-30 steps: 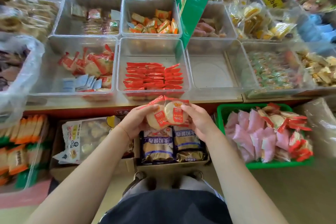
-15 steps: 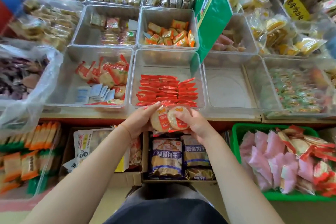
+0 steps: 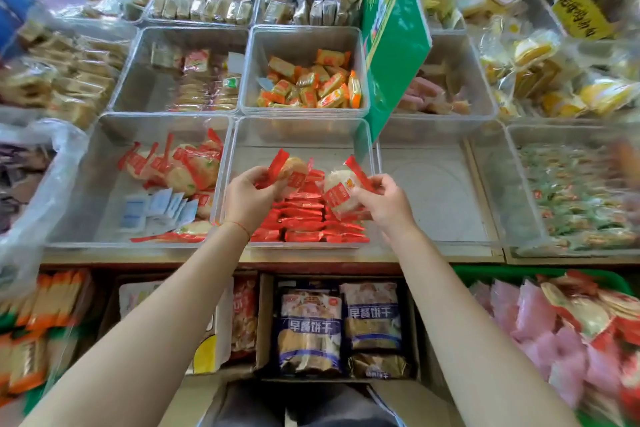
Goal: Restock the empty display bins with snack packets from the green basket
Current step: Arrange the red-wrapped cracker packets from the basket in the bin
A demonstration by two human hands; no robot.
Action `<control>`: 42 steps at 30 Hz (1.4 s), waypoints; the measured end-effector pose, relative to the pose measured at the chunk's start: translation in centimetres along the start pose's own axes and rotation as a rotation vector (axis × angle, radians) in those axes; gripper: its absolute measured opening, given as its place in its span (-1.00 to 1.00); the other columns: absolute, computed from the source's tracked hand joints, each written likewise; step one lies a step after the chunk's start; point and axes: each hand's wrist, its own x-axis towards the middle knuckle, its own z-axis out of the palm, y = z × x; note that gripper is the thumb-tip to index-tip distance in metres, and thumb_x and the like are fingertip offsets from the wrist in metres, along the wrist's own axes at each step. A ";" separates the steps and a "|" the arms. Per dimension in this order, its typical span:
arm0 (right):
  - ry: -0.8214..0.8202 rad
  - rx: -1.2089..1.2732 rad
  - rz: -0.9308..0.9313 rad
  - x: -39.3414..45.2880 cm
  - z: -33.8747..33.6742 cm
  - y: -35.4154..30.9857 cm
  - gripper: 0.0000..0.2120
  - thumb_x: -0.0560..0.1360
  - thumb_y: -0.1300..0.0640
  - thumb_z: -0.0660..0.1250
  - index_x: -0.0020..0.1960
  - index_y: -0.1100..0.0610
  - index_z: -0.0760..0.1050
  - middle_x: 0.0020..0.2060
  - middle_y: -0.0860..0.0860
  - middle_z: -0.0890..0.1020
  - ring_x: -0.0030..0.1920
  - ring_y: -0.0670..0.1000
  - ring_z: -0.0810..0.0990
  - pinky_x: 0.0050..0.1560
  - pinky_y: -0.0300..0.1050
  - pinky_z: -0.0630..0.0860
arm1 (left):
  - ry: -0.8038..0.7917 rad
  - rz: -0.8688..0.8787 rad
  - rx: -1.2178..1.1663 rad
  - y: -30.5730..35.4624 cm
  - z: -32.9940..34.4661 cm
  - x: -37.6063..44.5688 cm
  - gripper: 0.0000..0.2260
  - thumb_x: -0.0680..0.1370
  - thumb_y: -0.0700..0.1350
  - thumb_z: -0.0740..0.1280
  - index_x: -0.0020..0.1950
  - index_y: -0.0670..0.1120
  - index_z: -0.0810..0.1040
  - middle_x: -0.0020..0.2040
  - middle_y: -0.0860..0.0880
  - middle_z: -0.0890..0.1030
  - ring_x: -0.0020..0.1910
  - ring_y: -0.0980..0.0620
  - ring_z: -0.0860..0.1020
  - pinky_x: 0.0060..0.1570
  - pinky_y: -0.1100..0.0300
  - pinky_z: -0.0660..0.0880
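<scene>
My left hand (image 3: 246, 199) grips a round rice-cracker packet (image 3: 290, 173) with red wrapper ends. My right hand (image 3: 382, 202) grips a second such packet (image 3: 341, 196). Both hands hover over the middle front clear bin (image 3: 242, 135), which holds rows of red packets (image 3: 304, 218). The two held packets are apart. To the right stands an empty clear bin (image 3: 433, 191). The green basket (image 3: 613, 279) at the lower right holds pink packets (image 3: 530, 315) and red-ended cracker packets (image 3: 588, 308).
A left front bin (image 3: 104, 135) holds similar crackers and blue-white sachets. Behind are bins of orange candies (image 3: 311, 83) and other snacks. A green sign (image 3: 391, 38) leans above the empty bin. Boxes of bagged goods (image 3: 339, 326) sit under the shelf edge.
Both hands rose from below the shelf edge to over the middle bin. The two packets, held together before, are now separated, one in each hand.
</scene>
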 end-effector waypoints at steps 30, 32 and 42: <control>-0.390 -0.595 -0.195 11.7 5.0 -8.0 -0.65 0.53 -0.03 0.39 0.28 0.03 0.51 0.06 -0.06 0.59 0.07 -0.07 0.58 0.01 -0.12 0.60 | -0.464 -0.052 -0.069 0.9 3.8 11.3 -0.91 0.50 -0.19 0.36 -0.14 -0.12 0.67 -0.37 -0.06 0.57 -0.43 0.05 0.50 -0.48 0.26 0.37; -0.398 -0.705 -0.221 12.2 5.0 -8.0 -0.70 0.49 0.01 0.46 0.17 0.08 0.55 -0.01 -0.02 0.63 0.03 -0.03 0.62 -0.03 -0.07 0.63 | -0.449 -0.031 -0.078 1.2 4.4 11.6 -0.93 0.50 -0.17 0.40 -0.07 -0.13 0.67 -0.32 -0.05 0.59 -0.41 0.07 0.52 -0.45 0.30 0.40; 0.044 -0.914 -0.490 13.8 3.7 -4.7 -0.72 0.54 0.23 0.33 0.24 0.13 0.46 0.11 0.07 0.57 0.07 0.09 0.57 -0.03 -0.06 0.50 | -0.578 0.168 0.957 -3.9 7.8 13.8 -0.57 0.61 0.20 0.12 0.41 0.05 0.43 0.39 -0.08 0.47 0.38 -0.13 0.41 0.34 -0.04 0.26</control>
